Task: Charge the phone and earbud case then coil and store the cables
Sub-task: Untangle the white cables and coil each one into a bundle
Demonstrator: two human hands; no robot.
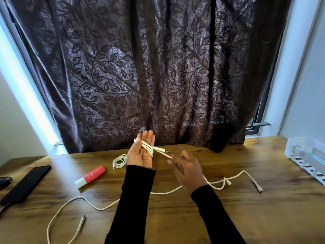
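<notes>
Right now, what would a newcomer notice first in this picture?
The raised left hand at centre has a white cable wound around its palm; the right hand guides the tail. Behind hangs a dark leaf-patterned curtain, and another white cable sprawls across the wooden table.
</notes>
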